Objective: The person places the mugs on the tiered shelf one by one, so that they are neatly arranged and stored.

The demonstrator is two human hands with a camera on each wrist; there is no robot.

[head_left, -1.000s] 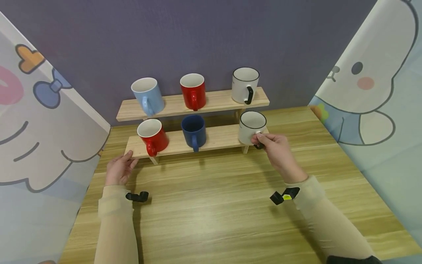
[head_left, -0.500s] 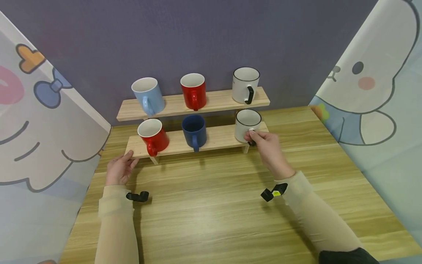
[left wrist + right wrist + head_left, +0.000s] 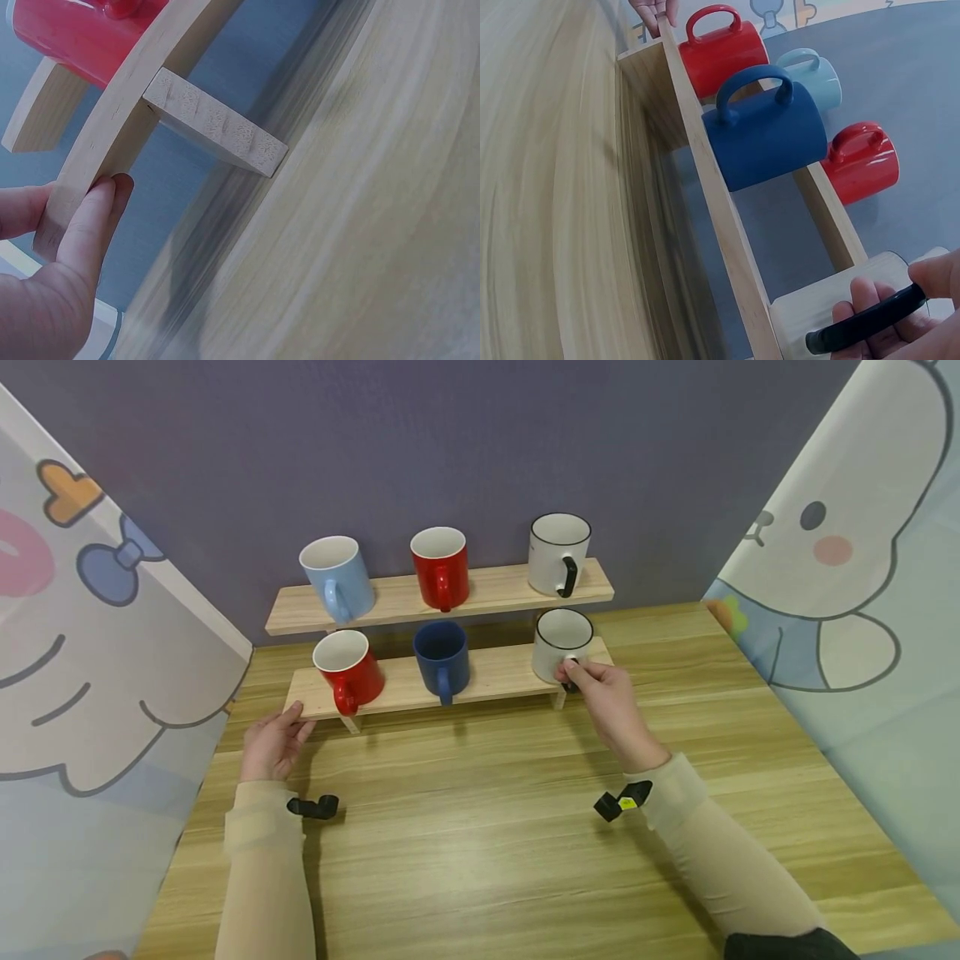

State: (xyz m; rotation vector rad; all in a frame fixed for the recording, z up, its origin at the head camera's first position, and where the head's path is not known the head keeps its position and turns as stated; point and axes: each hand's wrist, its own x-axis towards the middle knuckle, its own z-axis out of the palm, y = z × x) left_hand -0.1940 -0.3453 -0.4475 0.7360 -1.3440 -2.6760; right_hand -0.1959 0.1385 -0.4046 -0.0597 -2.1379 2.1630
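My left hand (image 3: pixel 272 746) pinches the left end of the lower shelf board (image 3: pixel 397 683), thumb on top and fingers beneath, as the left wrist view shows. At the board's right end stands a white mug (image 3: pixel 561 647) with a dark rim. My right hand (image 3: pixel 604 703) grips its black handle (image 3: pixel 870 321) between thumb and fingers. A red mug (image 3: pixel 349 670) and a dark blue mug (image 3: pixel 441 658) share this lower board, handles toward me. The white mug's base rests at the board in the right wrist view.
On the raised back board (image 3: pixel 390 602) stand a light blue mug (image 3: pixel 337 578), a second red mug (image 3: pixel 439 568) and another white mug (image 3: pixel 558 554). A dark wall (image 3: pixel 450 443) rises behind. Under the rack lies a wood-grain table (image 3: pixel 465 827), with cartoon-printed panels on both sides.
My right hand has shifted the lower white mug leftward and slightly back along the board, then barely moved in the last half second. My left hand keeps its place.
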